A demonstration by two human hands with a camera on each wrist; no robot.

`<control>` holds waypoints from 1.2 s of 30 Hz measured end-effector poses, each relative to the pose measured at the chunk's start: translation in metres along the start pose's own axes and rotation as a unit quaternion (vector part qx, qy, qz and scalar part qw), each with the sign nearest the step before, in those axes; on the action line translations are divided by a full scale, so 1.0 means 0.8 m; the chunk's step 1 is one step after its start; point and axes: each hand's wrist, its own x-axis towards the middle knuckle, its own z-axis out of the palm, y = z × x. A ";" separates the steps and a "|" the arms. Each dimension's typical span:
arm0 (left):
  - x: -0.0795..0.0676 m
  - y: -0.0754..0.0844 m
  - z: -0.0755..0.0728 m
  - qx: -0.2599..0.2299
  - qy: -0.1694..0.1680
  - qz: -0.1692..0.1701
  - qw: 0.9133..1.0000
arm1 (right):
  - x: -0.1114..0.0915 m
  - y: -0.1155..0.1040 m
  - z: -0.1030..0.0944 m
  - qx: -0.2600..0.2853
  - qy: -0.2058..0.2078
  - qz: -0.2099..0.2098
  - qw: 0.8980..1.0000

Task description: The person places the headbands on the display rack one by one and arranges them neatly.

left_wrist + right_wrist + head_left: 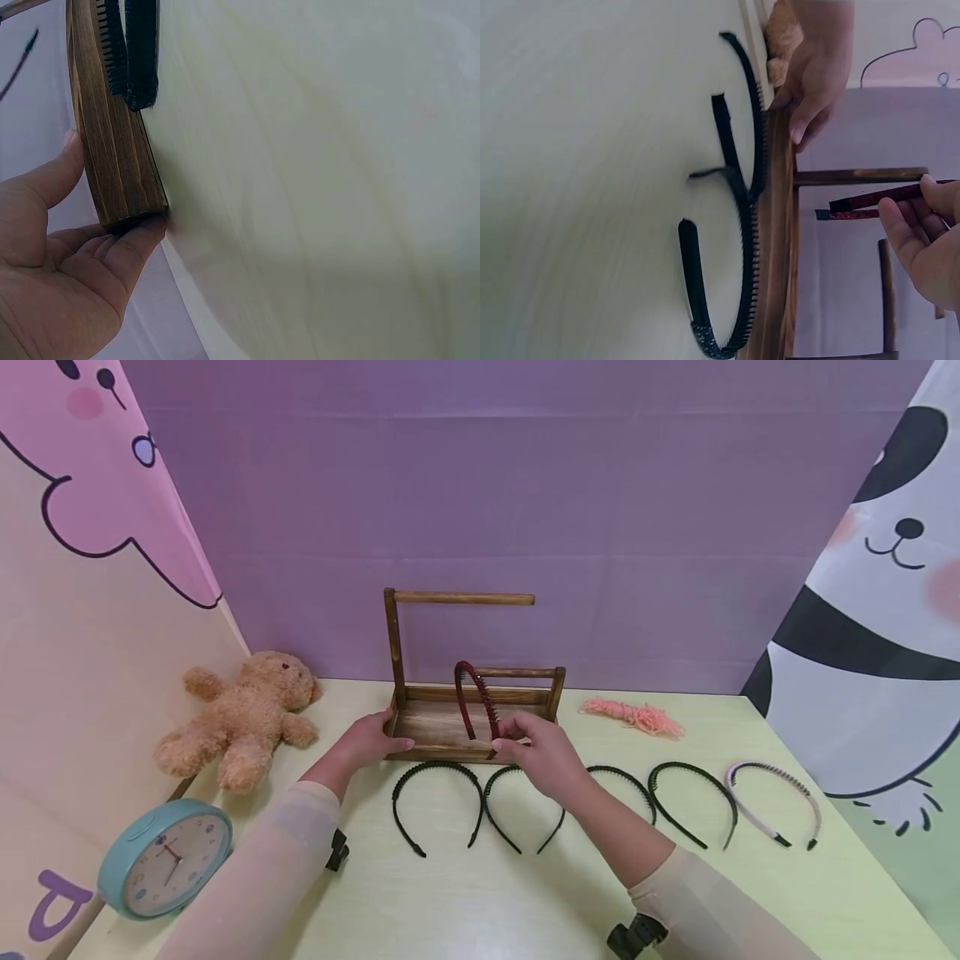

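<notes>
A brown wooden rack (442, 753) with a tray base and upright bars stands on the pale table. My left hand (366, 742) grips its left end, thumb over the rim, fingers at the end's underside in the left wrist view. Between thumb and fingers, my right hand (542, 758) pinches a dark red toothed headband (490, 706) near one end. The band is held upright over the tray, arch on top, and in the right wrist view both its dark tips (840, 205) show free. Several black headbands (438, 765) lie in a row before the rack, some partly behind my right arm.
A white headband (753, 817) with a patterned top ends the row on the right. A bundle of pink yarn (637, 717) lies behind it. On the left are a teddy bear (247, 718) and a teal alarm clock (112, 877). A purple backdrop (637, 527) rises behind the table.
</notes>
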 end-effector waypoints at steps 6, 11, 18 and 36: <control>0.003 -0.003 0.001 -0.006 -0.001 -0.005 1.000 | 0.023 0.011 0.010 -0.043 0.027 -0.016 0.999; 0.004 -0.004 0.002 -0.009 0.002 -0.001 1.000 | 0.036 0.017 0.017 -0.055 0.050 -0.028 0.997; 0.004 -0.006 0.004 -0.017 0.007 0.003 1.000 | 0.048 0.025 0.023 -0.049 0.070 -0.006 0.996; 0.001 -0.002 0.003 0.002 0.004 0.003 1.000 | 0.054 0.072 0.000 -0.014 0.085 0.037 0.996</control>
